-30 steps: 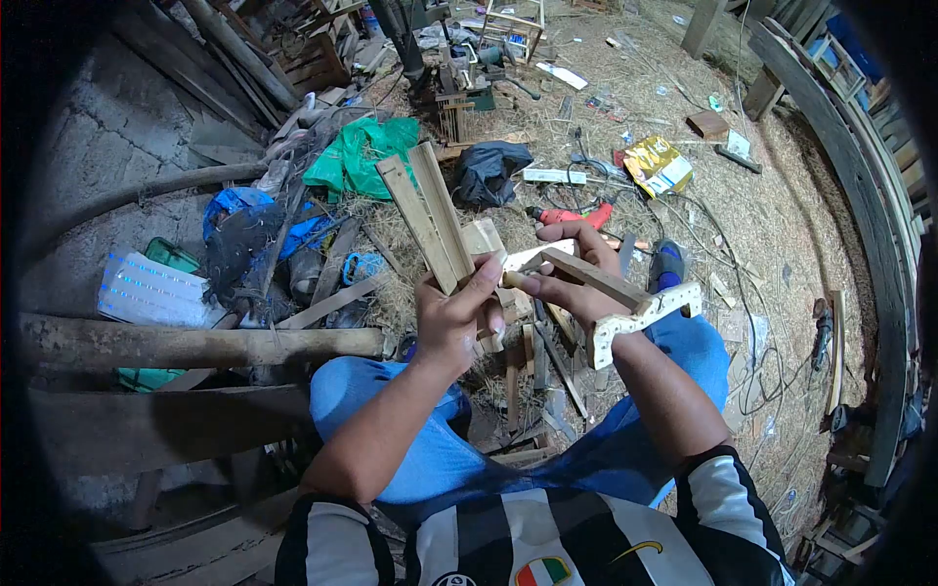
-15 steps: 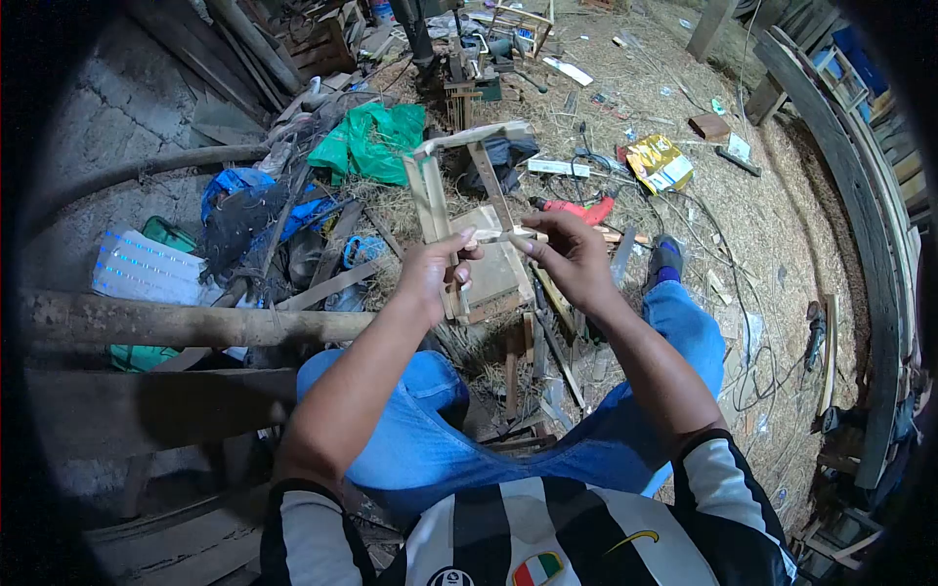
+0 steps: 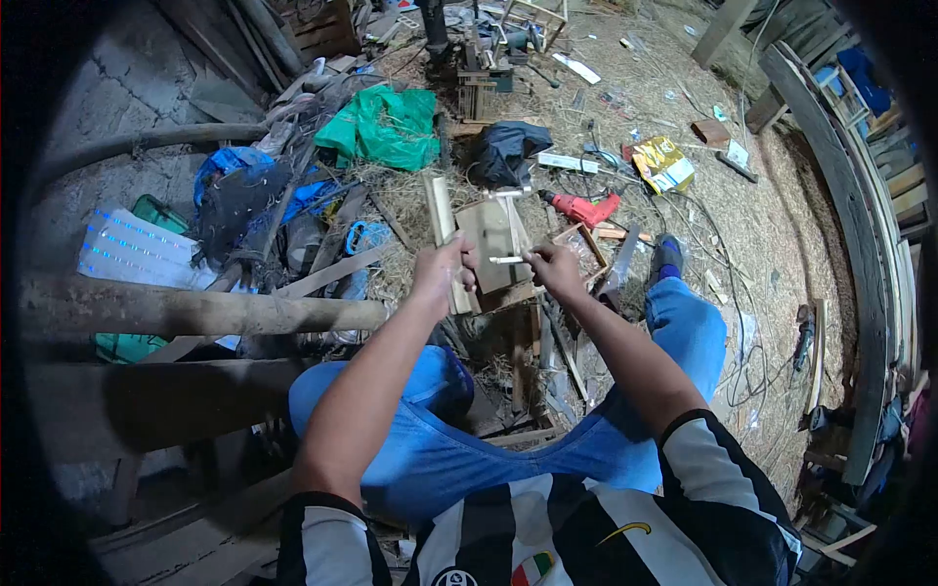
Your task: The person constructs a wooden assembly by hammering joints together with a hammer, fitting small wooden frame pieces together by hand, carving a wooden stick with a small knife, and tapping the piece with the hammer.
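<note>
Straw (image 3: 777, 210) litters much of the floor, with scraps of wood scattered over it. Across the near side come the person's jeans (image 3: 684, 322), knees spread, and a black-and-white striped shirt (image 3: 528, 523). A long beam (image 3: 848, 195) stretches down the right side, well apart from the work, and a log (image 3: 215, 311) lies across the left, ending near the left knee.

A green bag (image 3: 386, 127) sits crumpled beyond the left hand (image 3: 443, 273), and a white sheet (image 3: 147, 254) lies farther left, behind the log. A smaller black bag (image 3: 508, 151) stands to the right of the green one. Low between the two hands, a flat board (image 3: 486, 234) shows, partly covered from sight by what they hold. A red drill (image 3: 583, 208) rests on the floor just past the right hand (image 3: 555, 269), and a yellow packet (image 3: 664, 161) lies farther off to the right.

The left hand is curled around a long, pale wooden strip (image 3: 438, 207), which points up and away, over the board's left side; whether a second piece lies against it cannot be told. The right hand, well apart from the left, pinches the end of a small pale stick (image 3: 504, 260) between thumb and fingers. That stick lies nearly level above the board, its free end pointing toward the left hand without touching it.
</note>
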